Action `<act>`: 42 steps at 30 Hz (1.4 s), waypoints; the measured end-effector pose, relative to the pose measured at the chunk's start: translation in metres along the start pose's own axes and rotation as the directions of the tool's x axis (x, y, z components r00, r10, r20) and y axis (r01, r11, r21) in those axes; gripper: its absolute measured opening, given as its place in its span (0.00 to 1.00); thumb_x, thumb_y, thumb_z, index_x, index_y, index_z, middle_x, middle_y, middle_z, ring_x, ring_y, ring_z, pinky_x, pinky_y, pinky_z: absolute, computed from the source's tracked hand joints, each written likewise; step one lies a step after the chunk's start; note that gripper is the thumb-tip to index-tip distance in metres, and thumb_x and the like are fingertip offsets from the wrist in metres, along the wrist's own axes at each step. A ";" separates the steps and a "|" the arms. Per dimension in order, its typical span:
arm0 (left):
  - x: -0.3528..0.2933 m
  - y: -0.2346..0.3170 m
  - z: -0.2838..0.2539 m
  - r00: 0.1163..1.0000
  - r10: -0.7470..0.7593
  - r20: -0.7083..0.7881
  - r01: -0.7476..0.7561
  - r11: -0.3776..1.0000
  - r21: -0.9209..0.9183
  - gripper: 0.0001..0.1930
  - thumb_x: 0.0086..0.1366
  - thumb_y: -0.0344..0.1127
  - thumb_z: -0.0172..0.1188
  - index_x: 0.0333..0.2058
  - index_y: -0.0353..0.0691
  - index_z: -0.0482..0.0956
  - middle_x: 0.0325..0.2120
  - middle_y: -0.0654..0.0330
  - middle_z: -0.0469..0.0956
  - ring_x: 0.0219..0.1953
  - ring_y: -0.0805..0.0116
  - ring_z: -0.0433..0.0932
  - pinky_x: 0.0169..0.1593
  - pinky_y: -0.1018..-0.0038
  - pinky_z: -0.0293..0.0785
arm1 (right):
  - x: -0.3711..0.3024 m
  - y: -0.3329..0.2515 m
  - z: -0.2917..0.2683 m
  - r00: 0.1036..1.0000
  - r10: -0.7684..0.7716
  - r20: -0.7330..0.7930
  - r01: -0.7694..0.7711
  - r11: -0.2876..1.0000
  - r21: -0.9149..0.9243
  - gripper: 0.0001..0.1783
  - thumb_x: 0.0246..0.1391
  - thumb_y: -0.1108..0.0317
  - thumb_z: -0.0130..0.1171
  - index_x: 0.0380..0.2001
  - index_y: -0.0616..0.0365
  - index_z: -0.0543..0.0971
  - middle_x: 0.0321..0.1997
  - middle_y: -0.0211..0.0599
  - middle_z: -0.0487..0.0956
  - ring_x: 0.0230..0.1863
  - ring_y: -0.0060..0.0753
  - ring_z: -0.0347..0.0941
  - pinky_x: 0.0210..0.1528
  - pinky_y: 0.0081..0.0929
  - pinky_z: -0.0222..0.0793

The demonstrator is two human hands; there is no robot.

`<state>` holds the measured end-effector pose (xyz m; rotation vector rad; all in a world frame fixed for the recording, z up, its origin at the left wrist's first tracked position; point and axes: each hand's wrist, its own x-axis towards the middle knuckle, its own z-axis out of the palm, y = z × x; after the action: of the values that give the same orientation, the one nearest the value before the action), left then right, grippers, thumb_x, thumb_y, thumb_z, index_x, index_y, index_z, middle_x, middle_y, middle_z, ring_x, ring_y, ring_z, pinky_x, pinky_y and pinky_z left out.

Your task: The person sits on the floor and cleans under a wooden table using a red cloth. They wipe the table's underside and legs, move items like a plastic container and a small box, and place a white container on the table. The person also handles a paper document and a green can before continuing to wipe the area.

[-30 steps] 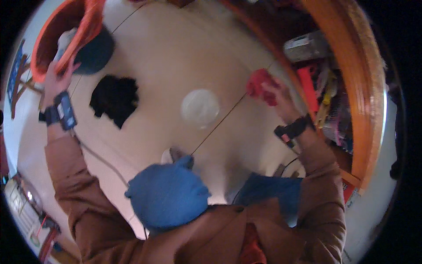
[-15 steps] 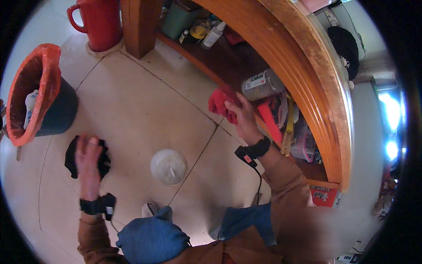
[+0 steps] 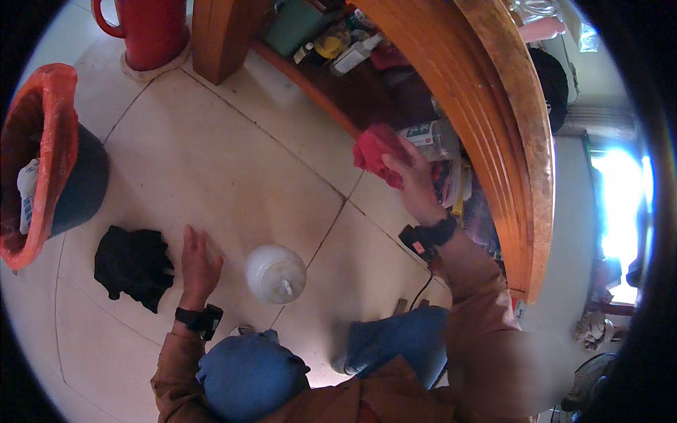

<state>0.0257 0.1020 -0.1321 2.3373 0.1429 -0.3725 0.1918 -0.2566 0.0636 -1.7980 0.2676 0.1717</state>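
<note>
My right hand is closed on a crumpled red cloth at the front of a low wooden shelf. Behind that hand lies a clear plastic jar with a label. My left hand is over the floor, fingers stretched out and nothing in them. Just left of it a black cloth lies in a heap on the tiles, apart from the fingers. Between my hands stands a round white translucent container with a small upright piece on top.
At the left is a dark bin with an orange-red liner. A red jug stands beside the wooden leg at the back. The shelf holds a white bottle, a green box and other small items under a curved wooden edge.
My left hand has come off the black cloth and moved right, leaving the cloth on the floor. My right hand has shifted slightly right with the red cloth.
</note>
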 end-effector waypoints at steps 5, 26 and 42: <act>-0.002 -0.001 0.004 0.990 0.132 -0.055 -0.127 0.988 0.092 0.36 0.50 0.31 0.66 0.56 0.30 0.60 0.62 0.33 0.49 0.64 0.38 0.51 0.65 0.56 0.51 | -0.071 -0.046 -0.008 0.981 0.173 0.089 -0.157 0.975 -0.156 0.32 0.49 0.70 0.63 0.57 0.65 0.66 0.52 0.36 0.73 0.52 0.25 0.69 0.56 0.22 0.64; -0.006 0.000 0.000 0.991 0.136 0.012 -0.136 0.974 0.179 0.38 0.52 0.33 0.63 0.60 0.30 0.56 0.63 0.32 0.43 0.66 0.37 0.45 0.64 0.53 0.48 | -0.193 -0.189 0.024 0.877 0.481 -0.013 -0.480 0.877 0.029 0.31 0.50 0.73 0.59 0.58 0.65 0.63 0.54 0.45 0.72 0.51 0.38 0.72 0.51 0.34 0.72; 0.003 -0.016 -0.004 0.973 0.122 0.194 -0.180 0.931 0.318 0.35 0.54 0.44 0.62 0.58 0.37 0.62 0.61 0.32 0.48 0.64 0.36 0.49 0.59 0.55 0.60 | 0.061 0.002 0.014 0.992 0.035 -0.125 -0.006 0.974 0.226 0.22 0.49 0.74 0.60 0.50 0.60 0.72 0.46 0.35 0.76 0.45 0.29 0.73 0.48 0.24 0.70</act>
<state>0.0261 0.1165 -0.1412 2.6133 -0.2004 -0.5544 0.2509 -0.2485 0.0428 -1.5832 0.3820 0.0380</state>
